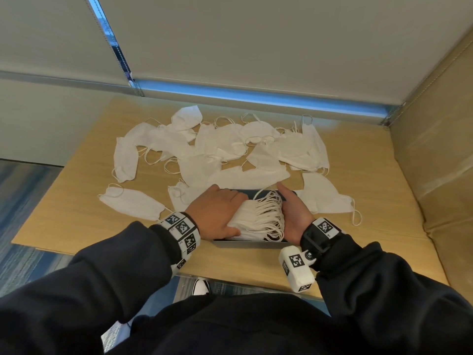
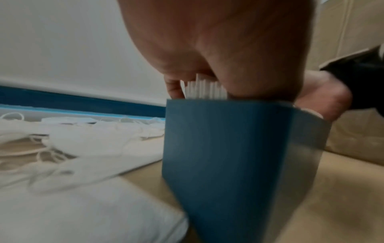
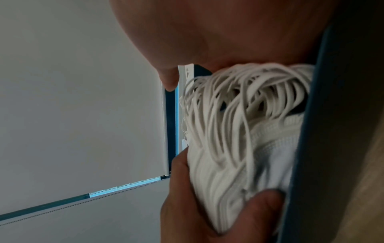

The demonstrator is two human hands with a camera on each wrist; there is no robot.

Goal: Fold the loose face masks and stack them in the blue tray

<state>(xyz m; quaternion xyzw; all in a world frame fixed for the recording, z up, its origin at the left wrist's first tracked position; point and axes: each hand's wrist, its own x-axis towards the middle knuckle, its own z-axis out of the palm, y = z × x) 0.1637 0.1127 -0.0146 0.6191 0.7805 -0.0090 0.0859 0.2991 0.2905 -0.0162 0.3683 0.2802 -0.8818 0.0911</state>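
Observation:
The blue tray (image 1: 250,243) sits near the table's front edge and holds a stack of folded white masks (image 1: 256,216) with ear loops fanned to the right. My left hand (image 1: 220,211) grips the stack from its left, fingers over the top and thumb on the near side. My right hand (image 1: 294,213) lies with straight fingers along the tray's right side, palm against the loops. The left wrist view shows the tray wall (image 2: 228,148) with the stack's edges (image 2: 205,90) above it. The right wrist view shows the loops of the stack (image 3: 239,148). Several loose masks (image 1: 217,149) lie spread behind the tray.
One loose mask (image 1: 133,203) lies left of the tray and another (image 1: 322,196) to its right. The wooden table (image 1: 76,226) meets window blinds at the back and a tan padded wall (image 1: 435,149) on the right. A shoe (image 1: 201,286) shows below the front edge.

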